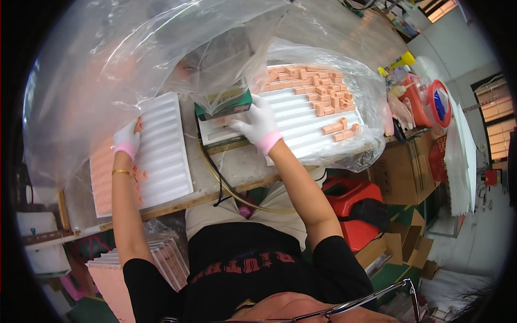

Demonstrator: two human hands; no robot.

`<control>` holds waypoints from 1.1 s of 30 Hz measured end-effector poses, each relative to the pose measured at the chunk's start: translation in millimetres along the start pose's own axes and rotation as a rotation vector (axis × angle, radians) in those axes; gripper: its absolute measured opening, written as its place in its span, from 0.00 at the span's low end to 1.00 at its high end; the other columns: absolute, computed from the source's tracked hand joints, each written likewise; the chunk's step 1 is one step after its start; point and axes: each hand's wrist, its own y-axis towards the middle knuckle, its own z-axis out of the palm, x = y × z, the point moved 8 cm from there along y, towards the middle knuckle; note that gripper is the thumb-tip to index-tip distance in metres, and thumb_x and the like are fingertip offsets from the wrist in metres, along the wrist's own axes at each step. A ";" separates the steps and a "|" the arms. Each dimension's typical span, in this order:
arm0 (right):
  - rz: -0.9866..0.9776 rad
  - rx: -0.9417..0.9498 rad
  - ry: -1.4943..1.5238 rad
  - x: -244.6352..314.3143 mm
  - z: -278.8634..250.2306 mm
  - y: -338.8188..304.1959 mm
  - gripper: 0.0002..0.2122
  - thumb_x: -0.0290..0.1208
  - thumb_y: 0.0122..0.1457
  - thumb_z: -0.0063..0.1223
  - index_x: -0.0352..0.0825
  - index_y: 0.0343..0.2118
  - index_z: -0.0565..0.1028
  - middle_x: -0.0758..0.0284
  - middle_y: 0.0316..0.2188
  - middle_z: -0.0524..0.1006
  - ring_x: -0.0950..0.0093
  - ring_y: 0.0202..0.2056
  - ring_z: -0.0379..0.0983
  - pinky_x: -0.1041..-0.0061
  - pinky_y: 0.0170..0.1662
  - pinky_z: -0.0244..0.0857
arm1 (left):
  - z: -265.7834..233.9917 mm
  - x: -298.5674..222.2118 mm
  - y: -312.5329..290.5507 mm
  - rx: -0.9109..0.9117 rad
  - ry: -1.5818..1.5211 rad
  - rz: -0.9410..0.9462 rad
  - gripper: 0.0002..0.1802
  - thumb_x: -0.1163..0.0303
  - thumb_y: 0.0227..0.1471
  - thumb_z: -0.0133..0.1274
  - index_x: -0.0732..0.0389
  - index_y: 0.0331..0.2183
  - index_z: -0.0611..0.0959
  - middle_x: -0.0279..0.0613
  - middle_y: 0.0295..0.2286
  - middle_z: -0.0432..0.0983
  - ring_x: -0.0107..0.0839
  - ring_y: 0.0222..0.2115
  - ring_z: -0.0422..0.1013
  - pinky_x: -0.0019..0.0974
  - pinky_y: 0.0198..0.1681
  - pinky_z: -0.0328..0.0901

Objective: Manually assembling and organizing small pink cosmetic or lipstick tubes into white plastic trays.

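My left hand (pixel 126 138), in a white glove with a pink cuff, is at the left white ribbed tray (pixel 164 145). Its fingers are closed on a small orange block (pixel 139 125), partly hidden by plastic sheeting. Orange blocks (pixel 105 177) cover that tray's left side. At the centre, my right hand (pixel 257 123), gloved alike, reaches beside a green box-shaped device (pixel 223 106). Its thumb points left and the other fingers are bent and partly hidden; what they hold cannot be made out. The right ribbed tray (pixel 301 129) carries rows of orange blocks (pixel 323 89) at its far side.
Clear plastic sheeting (pixel 134 48) hangs over the workbench (pixel 207 180). A cable and hose (pixel 218 177) run over its front edge. To the right are a red container (pixel 353 210), cardboard boxes (pixel 401 169) and a red basket (pixel 439 102). Stacked trays (pixel 161 258) stand below left.
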 end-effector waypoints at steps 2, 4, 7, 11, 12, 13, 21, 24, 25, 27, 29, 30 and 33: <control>0.136 -0.022 0.017 -29.3 -18.8 -6.5 0.11 0.33 0.47 0.57 0.35 0.34 0.76 0.60 0.39 0.75 0.59 0.38 0.70 0.67 0.44 0.65 | -0.1 1.5 0.8 0.030 -0.039 0.014 0.17 0.74 0.38 0.55 0.58 0.37 0.78 0.46 0.36 0.73 0.47 0.41 0.66 0.44 0.46 0.62; 0.333 0.010 -0.182 -80.7 -38.9 -7.1 0.10 0.32 0.49 0.53 0.37 0.35 0.76 0.63 0.39 0.75 0.61 0.39 0.70 0.64 0.44 0.64 | -11.1 -13.1 2.6 -0.070 0.151 0.166 0.16 0.71 0.41 0.55 0.54 0.38 0.79 0.47 0.32 0.75 0.48 0.37 0.70 0.45 0.43 0.65; 0.133 0.019 -0.638 -95.0 -53.0 16.5 0.10 0.29 0.49 0.50 0.40 0.37 0.74 0.64 0.38 0.74 0.64 0.41 0.69 0.64 0.42 0.63 | -16.3 -16.1 4.9 -0.078 0.108 0.194 0.13 0.71 0.41 0.55 0.58 0.35 0.79 0.48 0.32 0.74 0.48 0.38 0.69 0.47 0.42 0.64; -0.039 0.225 -0.737 -125.2 -24.0 27.6 0.11 0.27 0.48 0.49 0.42 0.36 0.73 0.65 0.37 0.73 0.66 0.42 0.69 0.65 0.42 0.62 | -21.5 -30.8 2.9 -0.045 0.044 0.095 0.15 0.69 0.43 0.56 0.59 0.37 0.78 0.49 0.35 0.74 0.49 0.37 0.69 0.46 0.42 0.64; -0.037 0.226 -0.779 -128.4 -20.4 29.7 0.11 0.27 0.46 0.50 0.42 0.35 0.73 0.65 0.35 0.74 0.65 0.40 0.69 0.65 0.40 0.63 | -12.4 -29.2 0.7 -0.045 -0.142 0.064 0.16 0.68 0.45 0.56 0.60 0.39 0.77 0.49 0.36 0.74 0.48 0.38 0.69 0.45 0.43 0.63; -0.036 0.229 -0.820 -132.1 -17.3 32.2 0.10 0.27 0.44 0.51 0.43 0.33 0.74 0.65 0.34 0.74 0.64 0.38 0.70 0.65 0.38 0.64 | -2.8 -28.1 -4.0 -0.045 -0.328 0.032 0.16 0.67 0.48 0.56 0.61 0.40 0.77 0.50 0.37 0.74 0.47 0.38 0.69 0.43 0.44 0.63; 0.459 0.243 0.077 -63.6 -47.9 5.0 0.10 0.25 0.53 0.53 0.35 0.39 0.73 0.63 0.37 0.77 0.69 0.38 0.75 0.73 0.42 0.68 | 21.8 -183.6 -75.4 0.306 -1.208 0.129 0.20 0.69 0.52 0.52 0.64 0.48 0.73 0.40 0.40 0.73 0.28 0.40 0.69 0.31 0.46 0.63; 0.292 0.398 0.506 0.5 -19.3 -27.9 0.13 0.25 0.54 0.53 0.33 0.43 0.72 0.64 0.39 0.76 0.73 0.40 0.74 0.75 0.42 0.68 | 5.9 -221.6 -75.2 0.330 -1.127 0.264 0.23 0.69 0.50 0.54 0.63 0.49 0.73 0.39 0.40 0.72 0.26 0.37 0.69 0.28 0.42 0.64; 0.299 0.403 0.508 11.6 -14.6 -31.2 0.13 0.25 0.54 0.53 0.33 0.43 0.72 0.64 0.39 0.76 0.73 0.40 0.74 0.75 0.42 0.68 | 3.1 -223.9 -75.4 0.336 -1.129 0.256 0.23 0.69 0.50 0.54 0.63 0.49 0.73 0.39 0.40 0.72 0.26 0.37 0.69 0.28 0.42 0.64; 0.054 0.468 0.170 50.0 -12.6 -23.6 0.13 0.25 0.54 0.52 0.34 0.44 0.72 0.60 0.41 0.74 0.65 0.41 0.72 0.72 0.44 0.66 | -1.0 -222.0 -76.2 0.331 -1.041 0.217 0.23 0.70 0.49 0.54 0.63 0.48 0.74 0.41 0.39 0.72 0.26 0.36 0.70 0.27 0.40 0.65; 0.039 0.494 0.157 54.1 -7.9 -28.6 0.15 0.24 0.52 0.51 0.35 0.45 0.72 0.58 0.40 0.73 0.58 0.41 0.70 0.69 0.44 0.65 | -1.9 -222.8 -80.7 0.260 -1.029 0.266 0.22 0.69 0.48 0.55 0.63 0.47 0.75 0.42 0.39 0.73 0.28 0.35 0.71 0.28 0.39 0.66; -0.005 0.444 0.147 54.9 -9.2 -30.6 0.15 0.24 0.52 0.52 0.35 0.45 0.71 0.58 0.40 0.73 0.58 0.41 0.70 0.68 0.44 0.65 | -10.6 -222.6 -79.6 0.191 -1.016 0.324 0.21 0.69 0.47 0.56 0.62 0.45 0.76 0.43 0.38 0.74 0.30 0.34 0.72 0.29 0.38 0.67; -0.003 0.452 0.106 51.3 -22.7 -34.0 0.17 0.24 0.50 0.54 0.35 0.45 0.71 0.57 0.40 0.73 0.58 0.42 0.70 0.68 0.44 0.66 | -19.9 -236.0 -84.1 0.121 -1.042 0.337 0.19 0.67 0.47 0.57 0.61 0.43 0.78 0.46 0.37 0.75 0.37 0.36 0.72 0.34 0.41 0.66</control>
